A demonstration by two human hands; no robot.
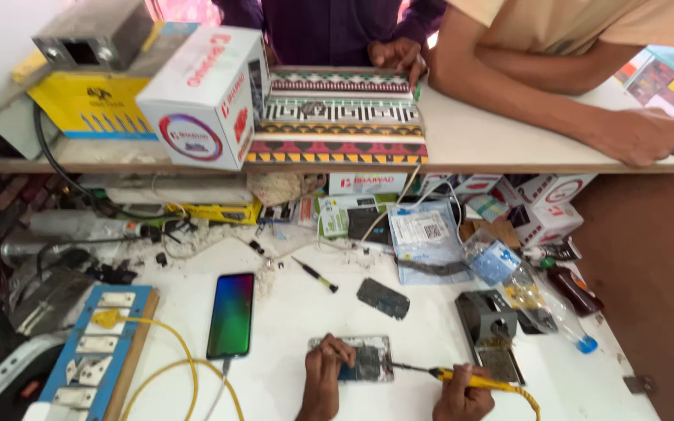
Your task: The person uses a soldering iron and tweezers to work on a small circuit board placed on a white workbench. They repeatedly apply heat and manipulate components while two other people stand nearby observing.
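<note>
Left hand [323, 373]: curled over the left edge of the opened phone [364, 360], fingers pressing it flat on the white worktop [298, 312]; wrist cut off by the bottom edge.
Right hand [462, 398]: closed round the yellow-handled tool [462, 379], tip touching the phone's right side; yellow cord trailing off right; half cut off at the bottom edge.
Phones, counted: two; one opened, back off, between the hands near the bottom edge; one whole with a lit green-purple screen [231, 314], left of it and well apart, a cable in its lower end.
Loose dark cover [383, 298]: one; lying above the opened phone, apart from it.
Small screwdriver [315, 275]: one; tilted, near the back clutter.
Plastic bottles [548, 308]: two at the right; one clear, one dark; contents hard to tell.
Metal stand [487, 321]: one; right of the opened phone, just beside the tool.
Blue socket board [95, 351]: one; lower left, a yellow cable looping from it; number of sockets unclear.
Other people: two, leaning on the raised counter [493, 132]; one hand [395, 54] on a patterned box [341, 117], one forearm ending in a fist [649, 134]; bodies cut off at the top.
Open room: bare worktop between lit phone and cover; right edge dropping to brown surface.
</note>
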